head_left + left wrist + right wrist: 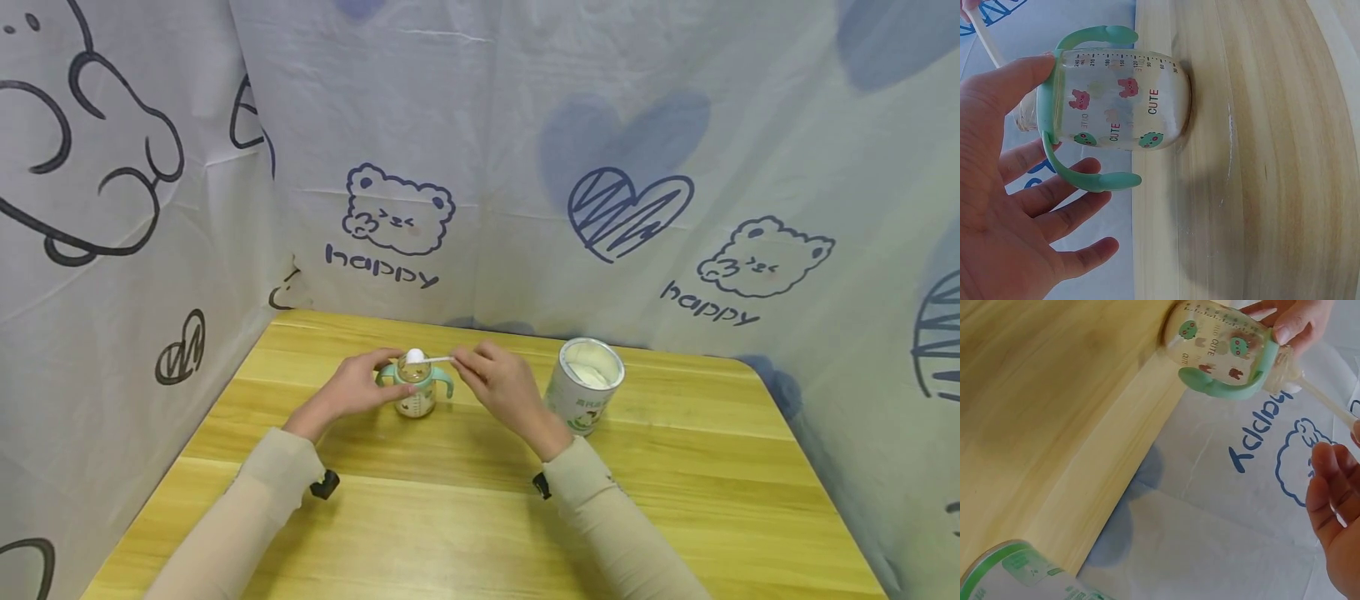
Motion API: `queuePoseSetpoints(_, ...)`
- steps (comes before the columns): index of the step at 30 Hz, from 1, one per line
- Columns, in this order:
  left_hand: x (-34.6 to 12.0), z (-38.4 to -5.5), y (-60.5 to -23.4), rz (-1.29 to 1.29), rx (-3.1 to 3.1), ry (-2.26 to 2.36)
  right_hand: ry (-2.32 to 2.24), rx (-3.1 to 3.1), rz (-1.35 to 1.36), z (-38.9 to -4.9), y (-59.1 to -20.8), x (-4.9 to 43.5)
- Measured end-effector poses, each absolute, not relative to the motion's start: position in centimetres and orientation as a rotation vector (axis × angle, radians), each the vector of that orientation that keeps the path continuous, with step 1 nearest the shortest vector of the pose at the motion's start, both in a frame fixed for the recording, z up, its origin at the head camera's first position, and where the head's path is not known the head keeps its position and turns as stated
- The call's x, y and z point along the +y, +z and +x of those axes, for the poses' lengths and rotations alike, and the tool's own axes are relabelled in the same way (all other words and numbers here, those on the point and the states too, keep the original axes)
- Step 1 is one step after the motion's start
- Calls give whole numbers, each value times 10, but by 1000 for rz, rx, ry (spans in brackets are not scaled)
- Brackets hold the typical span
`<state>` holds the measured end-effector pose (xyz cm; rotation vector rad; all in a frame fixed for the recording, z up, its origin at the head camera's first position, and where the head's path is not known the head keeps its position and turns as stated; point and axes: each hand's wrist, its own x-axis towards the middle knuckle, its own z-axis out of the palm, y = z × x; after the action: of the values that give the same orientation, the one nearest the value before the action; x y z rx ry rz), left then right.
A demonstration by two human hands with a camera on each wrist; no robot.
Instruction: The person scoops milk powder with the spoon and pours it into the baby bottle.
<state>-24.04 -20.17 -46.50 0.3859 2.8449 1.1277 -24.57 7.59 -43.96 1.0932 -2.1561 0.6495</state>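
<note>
A clear baby bottle [416, 406] with green handles [1100, 181] stands upright on the table, uncapped. My left hand [356, 386] holds it near the collar, thumb on one side and index finger behind; the other fingers spread loosely by a handle. Over the mouth of the bottle is a white scoop [441, 360] heaped with white powder [415, 356]. The scoop's handle is pinched by my right hand [506, 387], whose other fingers [1322, 494] curl loosely in the right wrist view. Pale contents show in the bottle's lower part [1163, 106].
An open milk powder can [577, 408] with white powder [588, 375] inside stands to the right of my right hand. The wooden table [450, 517] ends at the back against a printed cloth [495, 250], with more cloth at both sides.
</note>
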Motion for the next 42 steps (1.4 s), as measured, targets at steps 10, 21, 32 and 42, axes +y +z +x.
queuePoseSetpoints(10,-203,-241,-466,382,2853,1112,532,-2060,1150,-244,-441,80)
queuePoseSetpoints(21,-202,-241,-464,370,2846,1114,470,-2028,1148,-245,-445,83)
queuePoseSetpoints(32,-202,-240,-464,361,2847,1101,808,-2069,1095,-246,-446,79)
queuePoseSetpoints(42,-202,-240,-464,355,2838,1107,1306,-2126,889,-242,-439,74)
